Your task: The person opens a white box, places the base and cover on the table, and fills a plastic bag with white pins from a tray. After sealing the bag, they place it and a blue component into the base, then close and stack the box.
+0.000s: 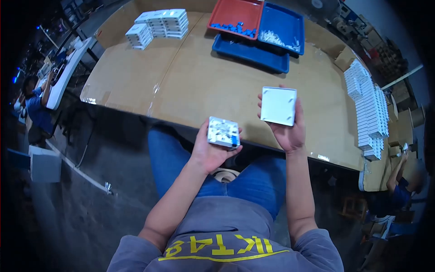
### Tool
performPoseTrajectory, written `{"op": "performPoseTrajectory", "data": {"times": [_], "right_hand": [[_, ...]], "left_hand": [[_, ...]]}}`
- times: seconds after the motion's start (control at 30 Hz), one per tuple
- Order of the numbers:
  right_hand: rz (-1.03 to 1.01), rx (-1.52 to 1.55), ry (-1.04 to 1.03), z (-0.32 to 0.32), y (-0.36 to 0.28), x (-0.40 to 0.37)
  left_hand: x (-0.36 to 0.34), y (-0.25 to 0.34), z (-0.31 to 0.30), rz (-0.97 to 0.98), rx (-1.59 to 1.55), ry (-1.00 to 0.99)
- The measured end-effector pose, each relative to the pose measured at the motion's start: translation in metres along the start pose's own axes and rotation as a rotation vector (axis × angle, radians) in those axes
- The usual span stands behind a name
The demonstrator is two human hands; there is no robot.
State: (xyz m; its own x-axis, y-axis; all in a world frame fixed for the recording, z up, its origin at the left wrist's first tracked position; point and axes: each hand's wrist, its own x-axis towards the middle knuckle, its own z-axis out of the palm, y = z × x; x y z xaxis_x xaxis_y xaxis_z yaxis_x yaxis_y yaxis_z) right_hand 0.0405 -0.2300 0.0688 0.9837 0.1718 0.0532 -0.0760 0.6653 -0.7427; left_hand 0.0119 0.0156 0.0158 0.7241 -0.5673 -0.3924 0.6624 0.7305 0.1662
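My left hand [209,152] is closed around a small square white box [223,131], just off the table's near edge. Its upper face shows grey and dark parts, with a blue piece at one corner; the details are too small to make out. To the right, my right hand [290,133] grips a square white cover [278,106] with a raised rim and small marks near its corners. The cover's broad face is turned up toward me. The two pieces are apart from each other.
Across the brown table [190,81] stand a red tray [235,16] of blue pieces, a blue tray [283,22] of white pieces and a narrower blue tray [249,53]. White boxes are stacked at back left [158,25] and right [366,111]. Other people sit at both sides.
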Motion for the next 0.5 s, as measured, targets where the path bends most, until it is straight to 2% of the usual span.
{"op": "performPoseTrajectory", "data": {"times": [0.13,0.27,0.5], "right_hand": [[0.124,-0.351,-0.047,0.003,0.027,0.001],[0.145,-0.617,-0.059,0.01,0.043,-0.001],[0.144,-0.73,-0.184,0.004,0.061,-0.002]], "left_hand": [[-0.001,-0.011,0.006,-0.01,0.038,0.007],[0.001,-0.02,0.001,-0.055,-0.002,0.009],[0.004,-0.026,-0.003,-0.064,-0.017,0.081]]}}
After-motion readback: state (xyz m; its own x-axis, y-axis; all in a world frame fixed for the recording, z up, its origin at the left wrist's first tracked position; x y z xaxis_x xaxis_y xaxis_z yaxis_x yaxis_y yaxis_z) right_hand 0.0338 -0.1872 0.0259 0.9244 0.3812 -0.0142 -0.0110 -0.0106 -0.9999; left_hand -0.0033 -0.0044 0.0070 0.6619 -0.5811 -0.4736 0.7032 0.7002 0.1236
